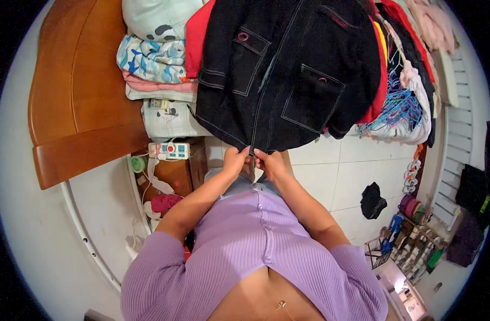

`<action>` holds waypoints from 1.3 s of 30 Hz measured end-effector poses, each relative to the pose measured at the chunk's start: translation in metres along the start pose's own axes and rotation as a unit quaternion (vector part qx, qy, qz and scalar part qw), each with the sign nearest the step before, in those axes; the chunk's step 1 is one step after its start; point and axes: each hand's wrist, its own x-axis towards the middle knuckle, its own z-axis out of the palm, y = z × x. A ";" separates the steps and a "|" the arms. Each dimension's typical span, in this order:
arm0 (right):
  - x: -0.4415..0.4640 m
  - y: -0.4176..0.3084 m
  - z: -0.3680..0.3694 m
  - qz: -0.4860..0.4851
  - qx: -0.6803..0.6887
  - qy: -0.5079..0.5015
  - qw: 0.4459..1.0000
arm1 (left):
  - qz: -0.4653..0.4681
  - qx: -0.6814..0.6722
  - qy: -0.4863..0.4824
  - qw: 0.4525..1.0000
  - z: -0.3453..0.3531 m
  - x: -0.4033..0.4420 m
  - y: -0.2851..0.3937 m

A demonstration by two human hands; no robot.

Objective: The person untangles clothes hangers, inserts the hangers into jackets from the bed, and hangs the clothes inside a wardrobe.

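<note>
A black jacket (303, 80) with white stitching and two front pockets lies spread over the bed, its zipper line running down the middle toward me. My left hand (236, 162) pinches the bottom hem just left of the zipper. Close beside it, my right hand (271, 162) grips the hem on the other side, fingers closed on the cloth. Both hands meet at the lower end of the front opening. The zipper's small parts are hidden between my fingers.
Folded bedding (154, 59) is stacked left of the jacket, by a wooden headboard (90, 80). Blue hangers (397, 112) lie at the right. A power strip (170, 150) rests on the bedside cabinet (197, 163). A black cloth (372, 200) is on the tiled floor.
</note>
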 end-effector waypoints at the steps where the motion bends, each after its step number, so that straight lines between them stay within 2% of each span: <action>1: 0.000 0.001 0.001 -0.020 -0.009 0.028 0.999 | -0.023 0.005 0.021 1.000 0.004 -0.009 0.014; 3: 0.001 -0.001 0.000 -0.004 -0.041 0.025 0.999 | -0.045 0.012 0.039 0.998 0.006 -0.013 0.018; 4: 0.001 -0.002 0.000 0.014 -0.075 0.021 0.997 | -0.058 -0.037 0.037 0.997 0.003 -0.008 0.012; 5: 0.000 -0.001 0.001 -0.010 -0.047 -0.010 0.999 | -0.070 -0.084 0.035 0.993 0.001 -0.005 0.006; 6: -0.001 -0.003 0.003 -0.013 -0.045 -0.008 0.999 | -0.069 -0.082 0.032 0.994 0.002 -0.008 0.011; 8: -0.001 -0.006 0.008 0.025 -0.080 0.006 0.996 | -0.018 -0.011 -0.034 0.999 0.005 -0.014 0.021; 10: 0.002 0.000 0.007 0.017 -0.092 0.003 0.996 | -0.023 0.010 -0.014 1.000 0.007 -0.015 0.031; 12: 0.009 0.008 0.005 0.009 -0.056 -0.038 0.998 | -0.095 -0.010 0.007 0.995 0.001 -0.005 0.022; 13: 0.006 0.006 -0.001 0.033 -0.052 -0.083 0.995 | -0.091 -0.007 0.003 0.996 0.001 -0.003 0.020; 15: 0.002 0.006 -0.002 0.034 -0.049 -0.077 0.995 | -0.119 -0.099 0.021 0.988 0.002 -0.002 0.015; 18: 0.009 0.010 -0.007 0.068 -0.038 -0.066 0.995 | -0.096 -0.056 0.033 0.993 0.005 0.002 0.013; 20: 0.011 0.004 -0.004 0.177 0.105 -0.097 0.974 | -0.093 -0.039 0.025 0.995 0.008 -0.001 0.021; 22: 0.017 0.007 -0.003 0.154 0.111 -0.098 0.977 | -0.082 -0.013 0.048 0.995 0.011 -0.008 0.032; 23: 0.020 0.009 -0.002 0.135 0.115 -0.096 0.979 | -0.074 0.042 0.045 0.995 0.006 -0.002 0.025; 27: 0.021 0.010 0.001 0.097 0.119 -0.093 0.984 | -0.030 0.026 0.045 0.998 0.015 -0.014 0.037; 30: 0.016 0.003 0.005 0.057 0.090 -0.031 0.994 | -0.014 0.026 0.038 0.999 0.011 -0.005 0.025; 32: 0.052 0.026 -0.019 0.105 0.106 -0.095 0.984 | -0.106 -0.053 0.026 0.993 0.006 0.007 0.013; 33: 0.057 0.027 -0.026 0.100 0.109 -0.092 0.985 | -0.105 -0.050 0.020 0.993 0.001 0.017 0.000; 34: 0.060 0.026 -0.034 0.082 0.258 -0.063 0.961 | -0.151 -0.075 0.031 0.985 -0.007 0.028 -0.015; 35: 0.061 0.023 -0.042 0.061 0.401 -0.034 0.913 | -0.197 -0.100 0.041 0.974 -0.013 0.034 -0.022; 36: 0.053 0.009 -0.051 0.022 0.457 -0.017 0.889 | -0.197 -0.096 0.035 0.975 -0.019 0.033 -0.018; 38: 0.032 -0.015 -0.075 -0.055 0.534 -0.050 0.842 | -0.193 -0.006 -0.067 0.979 -0.029 0.024 -0.008; 39: 0.024 -0.017 -0.086 -0.066 0.543 -0.051 0.835 | -0.170 -0.009 -0.013 0.985 -0.027 0.020 -0.010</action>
